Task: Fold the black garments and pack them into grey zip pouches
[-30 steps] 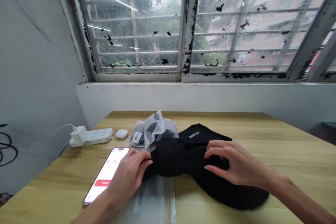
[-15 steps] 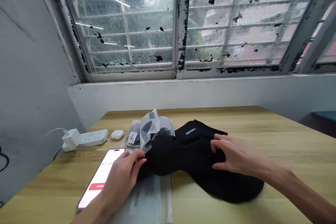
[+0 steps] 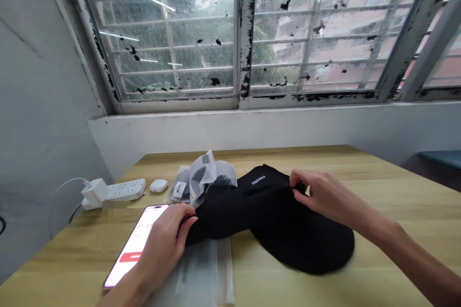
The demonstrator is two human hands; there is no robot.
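Note:
A pair of black socks (image 3: 273, 225) with small white lettering lies spread across the wooden table (image 3: 389, 211). My left hand (image 3: 163, 244) pinches the socks' left end, fingers curled on the fabric. My right hand (image 3: 320, 194) pinches the far upper edge of the socks near the cuff. A clear plastic sleeve (image 3: 201, 273) lies flat under the socks' near left side, in front of my left hand.
A phone (image 3: 133, 247) with a running timer lies left of my left hand. Behind the socks sit crumpled plastic bags with barcode labels (image 3: 201, 180), a white earbud case (image 3: 159, 185) and a white power strip with a charger (image 3: 115, 190). A wall and window stand behind.
My right hand slid from the middle of the socks to their far edge and closed into a pinch. My left hand stayed on the left end. The camera shifted slightly right.

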